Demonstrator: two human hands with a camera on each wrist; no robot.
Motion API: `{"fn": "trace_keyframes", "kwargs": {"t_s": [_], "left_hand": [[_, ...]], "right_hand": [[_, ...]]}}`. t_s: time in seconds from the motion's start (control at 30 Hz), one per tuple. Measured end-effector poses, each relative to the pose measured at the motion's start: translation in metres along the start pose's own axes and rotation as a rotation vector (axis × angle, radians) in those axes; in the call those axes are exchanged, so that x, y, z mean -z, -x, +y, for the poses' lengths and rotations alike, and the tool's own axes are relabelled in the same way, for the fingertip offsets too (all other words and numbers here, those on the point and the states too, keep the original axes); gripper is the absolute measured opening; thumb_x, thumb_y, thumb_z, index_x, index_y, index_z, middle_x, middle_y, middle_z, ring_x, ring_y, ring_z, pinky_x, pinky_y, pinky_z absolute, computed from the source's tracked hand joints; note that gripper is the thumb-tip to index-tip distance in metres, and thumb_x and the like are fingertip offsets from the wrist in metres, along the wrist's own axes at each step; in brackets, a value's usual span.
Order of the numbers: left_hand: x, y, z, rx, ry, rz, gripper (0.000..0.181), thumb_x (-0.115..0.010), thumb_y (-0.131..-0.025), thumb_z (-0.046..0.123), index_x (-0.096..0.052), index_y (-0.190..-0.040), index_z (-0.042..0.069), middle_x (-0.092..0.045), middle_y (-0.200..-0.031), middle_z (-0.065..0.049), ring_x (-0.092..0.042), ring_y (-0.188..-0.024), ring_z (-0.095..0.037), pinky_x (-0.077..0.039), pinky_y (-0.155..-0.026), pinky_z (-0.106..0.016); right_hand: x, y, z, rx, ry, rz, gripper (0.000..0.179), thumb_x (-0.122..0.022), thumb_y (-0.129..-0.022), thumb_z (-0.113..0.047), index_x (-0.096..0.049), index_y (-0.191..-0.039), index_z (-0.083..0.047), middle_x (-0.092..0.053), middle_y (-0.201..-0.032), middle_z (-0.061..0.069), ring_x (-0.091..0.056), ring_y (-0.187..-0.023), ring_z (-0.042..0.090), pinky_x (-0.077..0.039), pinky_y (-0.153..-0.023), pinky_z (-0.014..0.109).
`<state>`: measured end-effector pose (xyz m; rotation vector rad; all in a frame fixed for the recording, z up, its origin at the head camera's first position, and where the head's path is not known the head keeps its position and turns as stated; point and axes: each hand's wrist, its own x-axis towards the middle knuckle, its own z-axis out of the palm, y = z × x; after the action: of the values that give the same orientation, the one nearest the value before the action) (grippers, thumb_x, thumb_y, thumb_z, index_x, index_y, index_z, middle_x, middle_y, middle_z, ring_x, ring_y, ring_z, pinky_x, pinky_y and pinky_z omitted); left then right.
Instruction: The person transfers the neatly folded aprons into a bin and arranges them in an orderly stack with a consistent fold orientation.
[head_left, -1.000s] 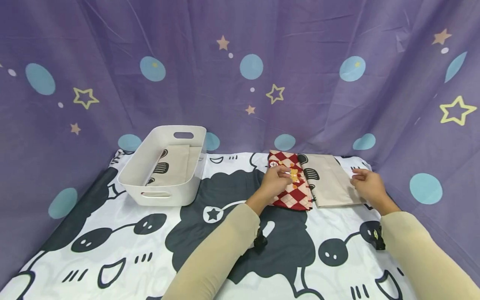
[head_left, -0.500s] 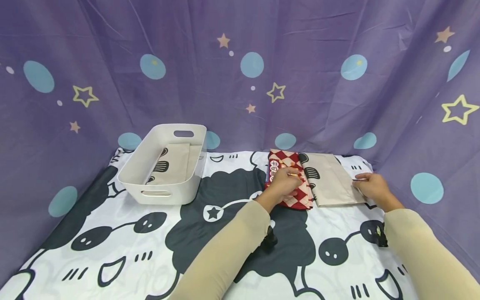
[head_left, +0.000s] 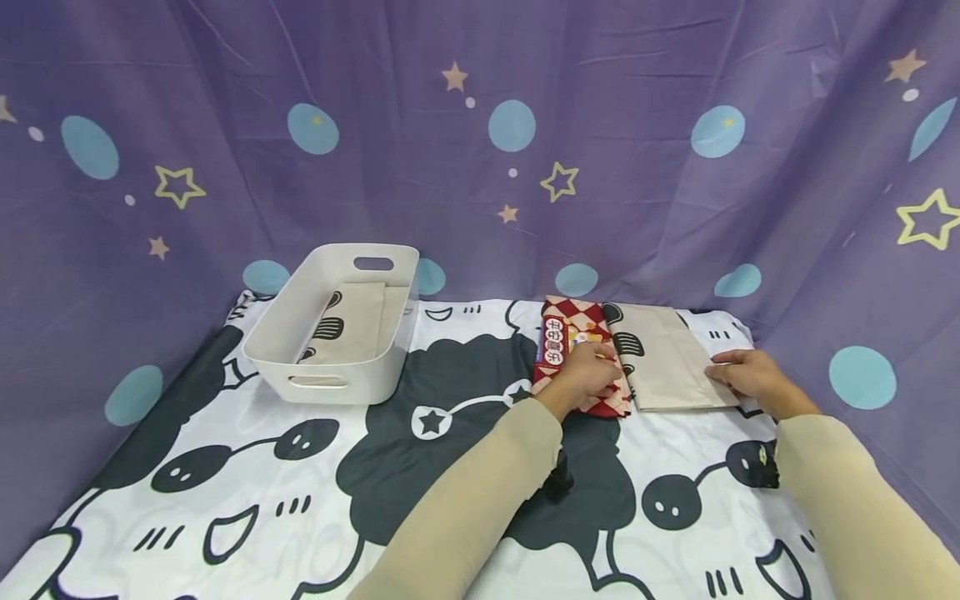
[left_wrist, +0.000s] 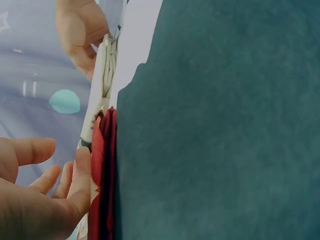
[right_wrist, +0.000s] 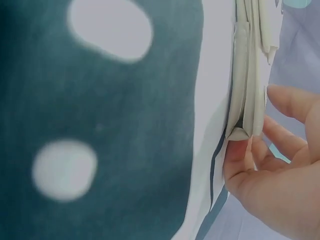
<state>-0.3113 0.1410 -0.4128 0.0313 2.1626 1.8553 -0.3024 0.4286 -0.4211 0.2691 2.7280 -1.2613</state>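
Note:
A folded red-and-cream diamond-check cloth (head_left: 558,380) with a lettered patch lies toward the back right. My left hand (head_left: 587,371) rests over its right part, fingers extended, fingertips at its upper face in the left wrist view. Against it on the right is a folded beige cloth (head_left: 671,354) printed with dark kitchen-tool shapes. My right hand (head_left: 757,379) holds this beige cloth at its right edge. In the right wrist view, the thumb (right_wrist: 290,101) meets the top while the fingers (right_wrist: 237,162) curl at the end of its layered folds (right_wrist: 245,80).
A white plastic bin (head_left: 318,387) with handle slots stands at the back left, with a folded beige printed cloth (head_left: 352,325) inside. Black-and-white cartoon sheet (head_left: 315,467) covers the surface. A purple curtain (head_left: 420,167) hangs behind and at the sides.
My left hand has moved right across the red check cloth, uncovering its lettered patch. My right hand has shifted slightly and closed in on the beige cloth's right edge.

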Motion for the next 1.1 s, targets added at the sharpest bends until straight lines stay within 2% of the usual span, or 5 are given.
{"fn": "trace_keyframes", "kwargs": {"t_s": [0.23, 0.5, 0.67, 0.83, 1.1], "left_hand": [[-0.014, 0.000, -0.004, -0.007, 0.043, -0.003, 0.038, -0.067, -0.085, -0.013, -0.067, -0.122, -0.002, -0.058, -0.079, -0.002, -0.060, -0.066, -0.018, -0.061, -0.065, -0.033], [-0.018, -0.001, -0.004, 0.045, 0.070, 0.019, 0.046, -0.066, -0.088, -0.011, -0.067, -0.132, 0.001, -0.066, -0.101, -0.008, -0.070, -0.083, -0.022, -0.062, -0.072, -0.037], [-0.019, 0.000, -0.002, 0.066, 0.027, 0.037, 0.042, -0.068, -0.087, -0.010, -0.069, -0.127, -0.001, -0.065, -0.095, -0.009, -0.063, -0.063, -0.017, -0.061, -0.062, -0.030], [-0.019, -0.001, -0.001, 0.060, -0.028, 0.035, 0.030, -0.071, -0.086, -0.009, -0.073, -0.115, -0.004, -0.063, -0.082, -0.007, -0.052, -0.050, -0.012, -0.046, -0.045, -0.022], [-0.018, -0.004, -0.002, 0.061, 0.055, 0.059, 0.024, -0.071, -0.088, -0.007, -0.071, -0.112, -0.004, -0.065, -0.086, -0.007, -0.062, -0.063, -0.016, -0.059, -0.062, -0.028]], "right_hand": [[0.001, 0.004, 0.000, -0.038, -0.110, -0.062, 0.060, -0.065, -0.099, -0.019, -0.041, -0.140, 0.017, -0.057, -0.084, -0.008, -0.056, -0.072, 0.004, -0.053, -0.064, 0.025], [0.001, 0.005, -0.002, -0.061, -0.203, -0.071, 0.035, -0.060, -0.102, -0.015, -0.054, -0.125, 0.011, -0.059, -0.075, -0.012, -0.056, -0.066, 0.002, -0.051, -0.061, 0.023], [0.001, 0.007, -0.004, -0.084, -0.231, -0.078, 0.018, -0.063, -0.101, -0.014, -0.065, -0.111, 0.000, -0.057, -0.074, -0.011, -0.055, -0.065, 0.004, -0.052, -0.062, 0.023], [0.000, 0.007, -0.006, -0.104, -0.319, -0.113, 0.005, -0.066, -0.098, -0.012, -0.070, -0.095, -0.012, -0.063, -0.076, -0.012, -0.059, -0.068, 0.003, -0.055, -0.066, 0.022], [0.000, 0.003, -0.007, -0.102, -0.434, -0.162, 0.004, -0.065, -0.099, -0.008, -0.064, -0.099, -0.012, -0.066, -0.079, -0.012, -0.063, -0.072, 0.003, -0.056, -0.067, 0.022]]}}
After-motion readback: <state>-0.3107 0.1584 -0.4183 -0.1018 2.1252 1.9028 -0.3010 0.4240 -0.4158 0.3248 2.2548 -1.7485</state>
